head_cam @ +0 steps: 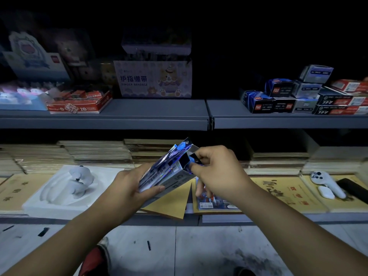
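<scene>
At the frame's centre the holographic blue box (pixel 165 169) slants from lower left to upper right, its low end gripped by the left hand (pixel 126 190), its top flap (pixel 192 148) pinched by the nearer right hand (pixel 217 171).

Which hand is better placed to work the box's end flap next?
Right. The right hand already pinches the flap at the upper end of the box, while the left hand grips the box body, steadying it.
</scene>
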Tool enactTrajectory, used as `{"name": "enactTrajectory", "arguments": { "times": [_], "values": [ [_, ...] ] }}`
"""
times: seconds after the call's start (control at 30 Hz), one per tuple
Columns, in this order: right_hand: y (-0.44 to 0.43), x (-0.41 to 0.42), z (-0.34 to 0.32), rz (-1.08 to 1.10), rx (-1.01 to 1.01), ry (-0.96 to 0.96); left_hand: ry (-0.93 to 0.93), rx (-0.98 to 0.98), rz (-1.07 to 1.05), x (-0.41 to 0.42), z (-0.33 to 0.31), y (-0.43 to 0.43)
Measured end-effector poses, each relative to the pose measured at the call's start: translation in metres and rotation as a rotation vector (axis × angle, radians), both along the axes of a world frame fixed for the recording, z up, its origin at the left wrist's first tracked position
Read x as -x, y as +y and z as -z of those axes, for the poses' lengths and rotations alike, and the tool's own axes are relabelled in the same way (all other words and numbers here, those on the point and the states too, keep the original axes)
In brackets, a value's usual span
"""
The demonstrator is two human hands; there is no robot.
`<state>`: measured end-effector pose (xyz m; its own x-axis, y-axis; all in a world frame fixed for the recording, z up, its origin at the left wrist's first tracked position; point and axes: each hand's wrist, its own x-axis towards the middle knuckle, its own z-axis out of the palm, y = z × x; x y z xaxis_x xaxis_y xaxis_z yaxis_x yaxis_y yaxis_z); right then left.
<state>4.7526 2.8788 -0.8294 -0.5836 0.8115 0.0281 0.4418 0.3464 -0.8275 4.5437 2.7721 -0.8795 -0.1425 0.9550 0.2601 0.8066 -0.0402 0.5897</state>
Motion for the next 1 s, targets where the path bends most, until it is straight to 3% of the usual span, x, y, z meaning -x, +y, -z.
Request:
{"name": "enactTrajectory", "arguments": {
  "times": [0.27,0.73,1.0],
  "values": [
    [-0.012,0.002,-0.002,-0.184,0.142,-0.093,0.047,-0.025,0.080,-0.006,-0.005,-0.002],
    [-0.008,0.000,0.002,-0.331,0.369,-0.051,0.042,-0.050,0.074,-0.005,-0.008,-0.006],
    [-0.008,0.001,0.005,-0.289,0.251,-0.050,-0.008,-0.029,0.051,-0.003,-0.003,-0.006]
  ]
}}
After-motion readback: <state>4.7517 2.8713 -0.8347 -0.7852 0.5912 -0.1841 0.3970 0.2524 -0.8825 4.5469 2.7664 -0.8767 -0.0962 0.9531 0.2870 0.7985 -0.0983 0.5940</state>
